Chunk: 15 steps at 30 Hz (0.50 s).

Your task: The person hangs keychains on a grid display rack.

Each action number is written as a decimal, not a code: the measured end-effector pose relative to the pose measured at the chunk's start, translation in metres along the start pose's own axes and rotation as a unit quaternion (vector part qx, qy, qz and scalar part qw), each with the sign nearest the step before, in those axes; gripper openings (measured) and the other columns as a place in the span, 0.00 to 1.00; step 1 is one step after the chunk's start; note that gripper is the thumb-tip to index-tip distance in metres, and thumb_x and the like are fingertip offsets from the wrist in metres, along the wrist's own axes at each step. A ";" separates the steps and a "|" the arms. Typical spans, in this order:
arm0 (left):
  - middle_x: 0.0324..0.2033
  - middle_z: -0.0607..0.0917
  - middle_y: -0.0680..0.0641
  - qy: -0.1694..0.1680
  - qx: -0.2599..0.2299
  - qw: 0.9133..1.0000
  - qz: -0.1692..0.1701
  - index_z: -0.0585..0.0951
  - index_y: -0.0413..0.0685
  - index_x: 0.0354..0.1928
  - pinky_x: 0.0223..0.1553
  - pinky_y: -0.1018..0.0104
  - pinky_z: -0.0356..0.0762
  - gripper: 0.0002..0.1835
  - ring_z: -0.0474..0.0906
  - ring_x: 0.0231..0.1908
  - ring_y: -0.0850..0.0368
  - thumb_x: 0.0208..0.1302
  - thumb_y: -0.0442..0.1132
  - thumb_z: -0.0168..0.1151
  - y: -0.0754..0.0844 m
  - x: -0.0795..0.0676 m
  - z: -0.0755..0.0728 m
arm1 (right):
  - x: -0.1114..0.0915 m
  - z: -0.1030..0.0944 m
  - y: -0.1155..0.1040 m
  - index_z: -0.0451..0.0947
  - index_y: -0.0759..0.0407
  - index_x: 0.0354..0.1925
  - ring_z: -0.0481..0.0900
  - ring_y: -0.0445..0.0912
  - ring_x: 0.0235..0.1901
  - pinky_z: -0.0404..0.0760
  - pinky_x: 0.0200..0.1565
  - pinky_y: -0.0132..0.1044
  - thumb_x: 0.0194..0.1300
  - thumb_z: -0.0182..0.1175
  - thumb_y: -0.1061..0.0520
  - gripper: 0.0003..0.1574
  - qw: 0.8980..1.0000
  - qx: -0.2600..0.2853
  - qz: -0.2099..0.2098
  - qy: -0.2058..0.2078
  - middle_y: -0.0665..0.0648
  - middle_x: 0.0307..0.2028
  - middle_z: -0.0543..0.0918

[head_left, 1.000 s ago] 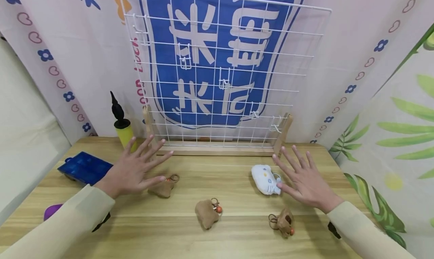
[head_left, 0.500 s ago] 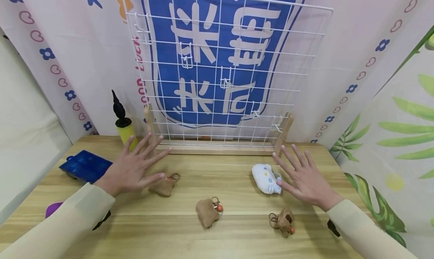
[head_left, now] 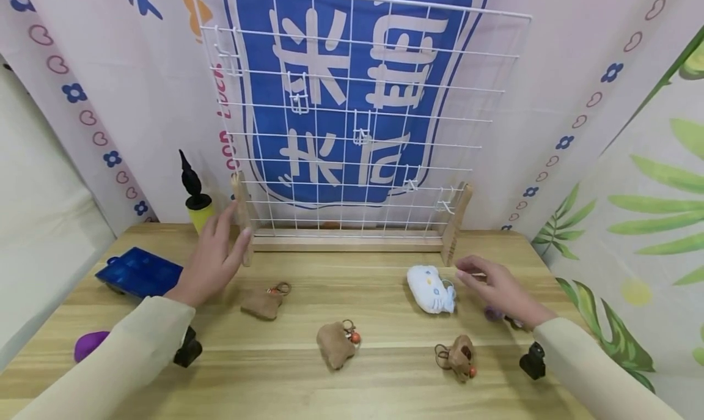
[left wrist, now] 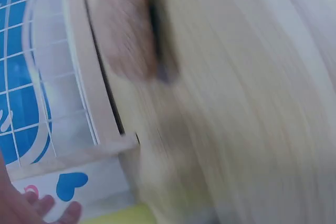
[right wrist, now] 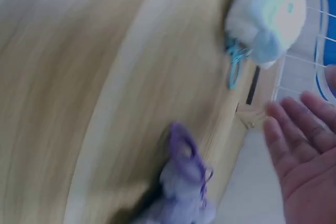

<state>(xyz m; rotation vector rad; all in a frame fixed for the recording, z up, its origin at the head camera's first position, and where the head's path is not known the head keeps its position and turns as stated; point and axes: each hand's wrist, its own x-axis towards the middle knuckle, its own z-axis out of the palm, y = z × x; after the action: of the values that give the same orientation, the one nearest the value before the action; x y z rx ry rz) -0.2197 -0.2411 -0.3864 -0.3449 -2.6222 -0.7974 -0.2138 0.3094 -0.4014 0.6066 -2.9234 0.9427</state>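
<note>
My left hand is held over the table's left side, palm down and holding nothing, between a blue tray-like object and a brown plush keychain. In the left wrist view that plush is blurred. My right hand, fingers loosely bent and holding nothing, hovers just right of a white cat-face plush keychain. Partly hidden beneath this hand lies a purple plush keychain, whose purple loop shows in the right wrist view. Two more brown plush keychains, one central and one at right, lie nearer the front.
A white wire grid rack stands at the back in a wooden base, with several small white hooks on it. Behind my left hand is a yellow hand pump with a black nozzle. A purple object lies far left.
Both hands had spread fingers earlier. Now the left hand has turned with its fingers closer together, and the right fingers have bent and drawn back slightly, uncovering part of the purple plush.
</note>
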 end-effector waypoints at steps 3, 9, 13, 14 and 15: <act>0.76 0.60 0.24 -0.010 -0.079 0.995 -0.052 0.42 0.42 0.84 0.69 0.24 0.60 0.40 0.60 0.73 0.24 0.84 0.55 0.42 -0.001 0.004 0.005 | 0.007 0.002 -0.001 0.79 0.68 0.58 0.86 0.55 0.51 0.86 0.54 0.47 0.79 0.57 0.53 0.20 0.999 0.019 0.023 -0.012 0.65 0.52 0.88; 0.69 0.70 0.19 -0.052 -0.159 0.978 -0.122 0.43 0.34 0.82 0.67 0.31 0.70 0.40 0.70 0.68 0.23 0.84 0.50 0.45 -0.010 0.009 0.012 | 0.017 0.010 -0.003 0.82 0.71 0.50 0.83 0.46 0.39 0.83 0.40 0.32 0.74 0.61 0.61 0.13 0.996 0.034 0.066 -0.042 0.63 0.41 0.88; 0.71 0.67 0.20 -0.092 -0.167 0.966 -0.173 0.50 0.27 0.79 0.69 0.35 0.71 0.38 0.68 0.71 0.25 0.84 0.49 0.44 -0.017 0.010 0.019 | 0.021 0.016 0.000 0.82 0.72 0.48 0.84 0.46 0.35 0.86 0.37 0.36 0.75 0.60 0.62 0.12 0.990 0.056 0.115 -0.054 0.63 0.38 0.87; 0.71 0.68 0.20 -0.098 -0.166 0.964 -0.181 0.51 0.26 0.79 0.69 0.35 0.71 0.37 0.68 0.71 0.25 0.84 0.49 0.45 -0.018 0.010 0.021 | 0.022 0.018 0.001 0.82 0.72 0.47 0.84 0.45 0.33 0.86 0.36 0.37 0.75 0.60 0.61 0.12 0.988 0.062 0.128 -0.054 0.63 0.37 0.87; 0.70 0.68 0.20 -0.103 -0.165 0.963 -0.187 0.53 0.26 0.78 0.69 0.36 0.72 0.37 0.69 0.71 0.26 0.84 0.49 0.45 -0.019 0.009 0.023 | 0.024 0.019 0.001 0.82 0.71 0.47 0.84 0.45 0.32 0.86 0.35 0.36 0.75 0.60 0.61 0.12 0.987 0.063 0.139 -0.053 0.62 0.36 0.87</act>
<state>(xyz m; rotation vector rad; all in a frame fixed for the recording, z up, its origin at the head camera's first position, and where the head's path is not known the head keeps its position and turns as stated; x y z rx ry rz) -0.2409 -0.2426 -0.4094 -0.0135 -2.7851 -1.4014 -0.2339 0.2907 -0.4149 0.2623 -3.1193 1.1620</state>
